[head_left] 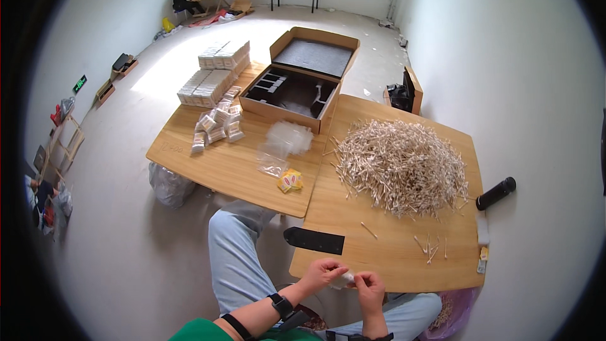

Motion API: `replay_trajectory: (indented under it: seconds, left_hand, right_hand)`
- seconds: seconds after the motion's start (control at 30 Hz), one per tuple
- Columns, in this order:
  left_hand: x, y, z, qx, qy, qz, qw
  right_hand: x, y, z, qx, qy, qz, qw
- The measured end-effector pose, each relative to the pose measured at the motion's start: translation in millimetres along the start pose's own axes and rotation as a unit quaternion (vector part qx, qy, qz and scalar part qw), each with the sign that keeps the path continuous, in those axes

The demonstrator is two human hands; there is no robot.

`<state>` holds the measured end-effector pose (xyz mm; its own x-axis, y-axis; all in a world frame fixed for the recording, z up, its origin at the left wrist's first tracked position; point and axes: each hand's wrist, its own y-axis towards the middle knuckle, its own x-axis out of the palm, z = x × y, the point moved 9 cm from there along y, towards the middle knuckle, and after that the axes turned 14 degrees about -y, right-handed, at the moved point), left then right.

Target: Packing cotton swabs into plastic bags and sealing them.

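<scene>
- The left hand and the right hand meet just off the near edge of the wooden table, above the lap, and both pinch one small clear bag — it sits between the two sets of fingertips, so neither hand is nearer to it than the other.
- Both hands are closed on that bag, thumbs against forefingers; whether anything is already inside is too small to tell.
- The bag's long axis seems to run left to right, from one hand to the other (it is blurred, so this is a judgement).
- The big heap of cotton swabs lies ahead of the hands and slightly to the right, well apart — the right hand is the closer one.
- A few loose swabs lie nearer, between the heap and the table's near right edge.
- A black flat strip lies at the table edge just ahead of the left hand.
</scene>
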<state>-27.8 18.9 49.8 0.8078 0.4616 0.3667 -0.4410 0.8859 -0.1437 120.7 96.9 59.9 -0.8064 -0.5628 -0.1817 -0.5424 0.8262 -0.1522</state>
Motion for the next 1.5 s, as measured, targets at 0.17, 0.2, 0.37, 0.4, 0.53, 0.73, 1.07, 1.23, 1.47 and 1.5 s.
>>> replay_trajectory:
  seconds: [0.17, 0.2, 0.37, 0.4, 0.53, 0.73, 1.07, 1.23, 1.47, 1.5]
  left_hand:
    - [-4, -16, 1, -0.038, -0.056, 0.004, 0.998]
    - [-4, -18, -1, -0.032, -0.055, -0.002, 0.998]
    - [2, -13, 10, -0.04, -0.038, 0.02, 0.998]
    - [2, -12, 19, 0.01, -0.009, 0.014, 1.0]
    - [2, -13, 27, 0.022, 0.019, 0.029, 0.999]
    - [8, -15, 25, 0.07, 0.084, 0.009, 0.994]
    - [14, -21, 36, 0.108, 0.164, -0.014, 0.98]
    - [2, -18, 28, 0.052, 0.075, 0.021, 0.996]
    - [0, -16, 33, 0.056, 0.107, 0.007, 0.993]
    - [10, -14, 48, 0.138, 0.14, -0.045, 0.979]
  right_hand:
    - [-3, -19, 8, 0.021, 0.012, -0.026, 0.999]
    - [-1, -20, 8, 0.018, 0.016, -0.039, 0.999]
    - [-6, -18, -2, 0.016, 0.032, -0.042, 0.998]
    - [-4, -18, -3, 0.017, 0.033, -0.049, 0.998]
    - [-6, -19, -12, -0.015, -0.005, -0.033, 0.999]
    - [11, -14, -3, 0.0, -0.008, -0.051, 0.999]
    - [11, -15, -27, -0.098, -0.138, -0.041, 0.985]
    - [2, -17, -43, -0.134, -0.208, -0.031, 0.968]
    - [-5, -16, -56, -0.16, -0.253, 0.008, 0.954]
    - [-5, -14, -57, -0.158, -0.252, 0.01, 0.954]
